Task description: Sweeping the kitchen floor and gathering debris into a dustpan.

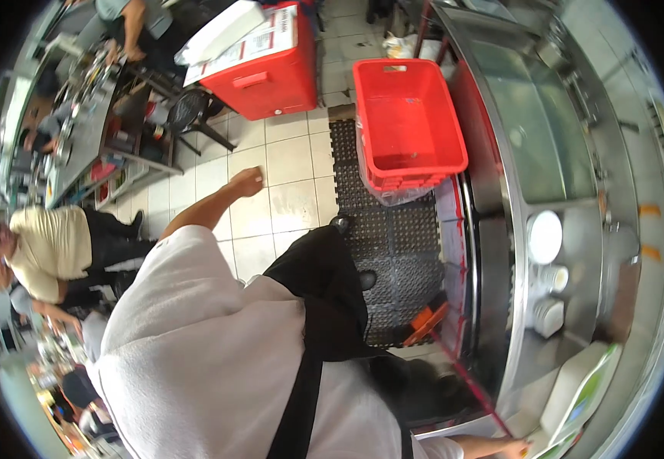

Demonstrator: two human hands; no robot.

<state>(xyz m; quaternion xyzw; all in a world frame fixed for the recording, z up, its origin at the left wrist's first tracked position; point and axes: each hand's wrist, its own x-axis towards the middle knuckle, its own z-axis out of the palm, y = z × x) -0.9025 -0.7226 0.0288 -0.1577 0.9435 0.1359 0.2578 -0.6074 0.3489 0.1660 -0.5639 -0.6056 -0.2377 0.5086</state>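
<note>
My left hand (249,181) hangs over the pale tiled floor with its fingers curled in, and I see nothing held in it. A small white patch shows on one finger. At the bottom edge, my right hand (515,447) is closed around the upper end of a dark pink handle (469,381). The handle slants down to an orange head (426,321), a floor broom or squeegee, which rests near the edge of a black rubber mat (392,238). White trays (576,396) with green marks stand close beside my right hand, which is partly cut off.
A stainless sink basin (538,120) holds cloudy water; white dishes (545,237) stand beside it. A red plastic crate (409,123) sits on the mat. Beyond are a red cooler (263,86) and a black stool (191,112). A person in a cream shirt (51,241) stands behind; others work nearby.
</note>
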